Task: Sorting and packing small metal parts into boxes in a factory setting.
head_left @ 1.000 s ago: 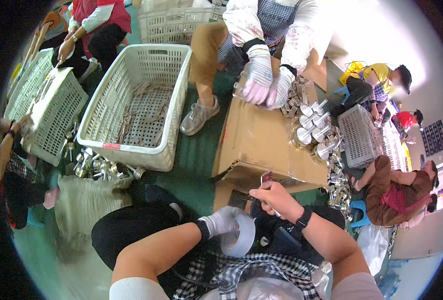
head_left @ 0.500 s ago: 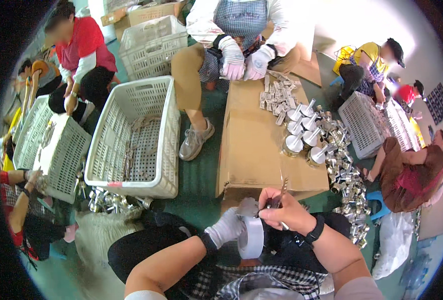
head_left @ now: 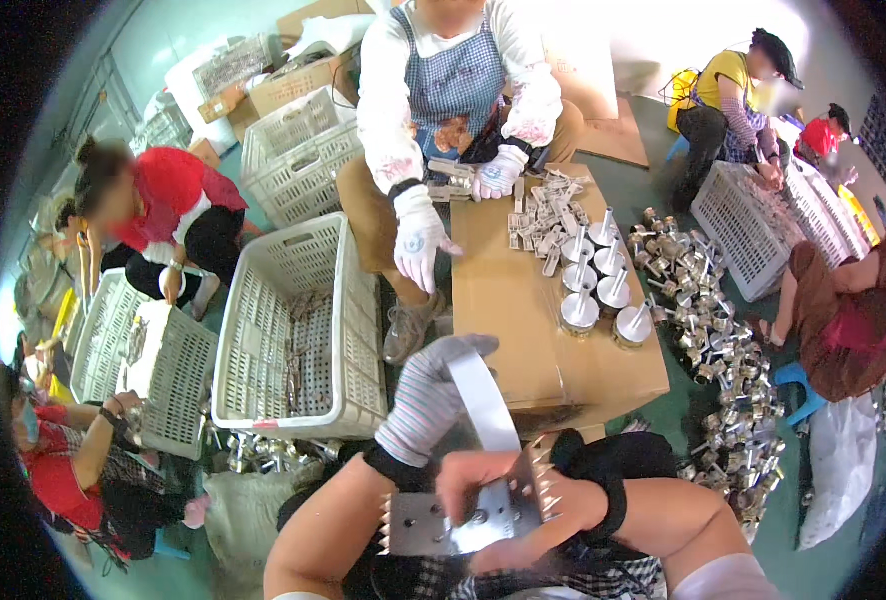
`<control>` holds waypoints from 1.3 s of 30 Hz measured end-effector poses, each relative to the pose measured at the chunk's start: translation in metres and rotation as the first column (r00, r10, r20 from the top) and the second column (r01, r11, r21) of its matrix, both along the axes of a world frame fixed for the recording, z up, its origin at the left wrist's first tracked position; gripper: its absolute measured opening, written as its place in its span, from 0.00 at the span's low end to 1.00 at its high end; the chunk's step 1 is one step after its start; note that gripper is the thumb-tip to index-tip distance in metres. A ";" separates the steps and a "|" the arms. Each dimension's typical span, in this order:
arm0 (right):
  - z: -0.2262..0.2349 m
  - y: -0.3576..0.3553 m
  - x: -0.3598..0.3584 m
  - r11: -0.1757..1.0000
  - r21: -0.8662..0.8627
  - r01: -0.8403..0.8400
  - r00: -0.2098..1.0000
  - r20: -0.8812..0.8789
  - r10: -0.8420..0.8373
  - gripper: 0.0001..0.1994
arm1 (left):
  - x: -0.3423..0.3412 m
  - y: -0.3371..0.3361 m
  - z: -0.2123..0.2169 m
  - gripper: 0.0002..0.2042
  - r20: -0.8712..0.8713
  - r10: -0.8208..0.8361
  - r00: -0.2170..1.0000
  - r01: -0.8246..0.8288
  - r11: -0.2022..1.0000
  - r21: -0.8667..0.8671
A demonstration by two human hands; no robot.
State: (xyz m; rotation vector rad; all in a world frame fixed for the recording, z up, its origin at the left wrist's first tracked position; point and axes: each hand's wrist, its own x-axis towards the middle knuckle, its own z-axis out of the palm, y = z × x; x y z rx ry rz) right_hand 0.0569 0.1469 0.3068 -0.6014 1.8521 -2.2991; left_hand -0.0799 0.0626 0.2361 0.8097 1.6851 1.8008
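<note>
My left hand point(head_left: 425, 395), in a striped grey-white glove, is closed on one end of a shiny white curved band point(head_left: 490, 410) that looks like tape. My bare right hand point(head_left: 533, 510) grips a silver metal plate point(head_left: 425, 535) with pointed teeth along two opposite edges and small holes. A finger lies across the plate, and the thumb is under its lower side. The band's lower end passes behind the right hand, so its far part is hidden. Both hands are over my lap, just in front of the cardboard box point(head_left: 503, 350).
White discs with upright stems point(head_left: 580, 312) and small clips point(head_left: 553, 215) stand on the box. A heap of metal parts point(head_left: 723, 390) lies to the right. A white crate point(head_left: 348, 405) is at left. Opposite, a co-worker's gloved hand point(head_left: 421, 240) hangs beside the box; the other is by metal pieces point(head_left: 451, 182).
My left hand has moved up and away with the white band. My right hand has turned, bringing the toothed plate broadside into view. The co-worker's hands have come apart; the head view has shifted.
</note>
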 end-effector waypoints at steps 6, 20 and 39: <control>-0.006 -0.037 -0.003 0.994 -0.101 -0.036 0.999 -0.026 0.033 0.18 | -0.029 0.009 0.012 0.19 -0.021 0.096 0.995 -0.094 0.994 0.062; -0.026 -0.047 -0.020 0.992 -0.113 -0.055 0.975 0.209 0.078 0.17 | -0.070 0.030 -0.019 0.12 0.163 -0.025 0.986 -0.029 0.946 0.322; -0.010 -0.049 -0.009 0.982 -0.188 0.026 0.989 0.151 0.003 0.16 | -0.069 0.007 0.003 0.11 0.055 0.082 0.995 -0.090 0.983 0.163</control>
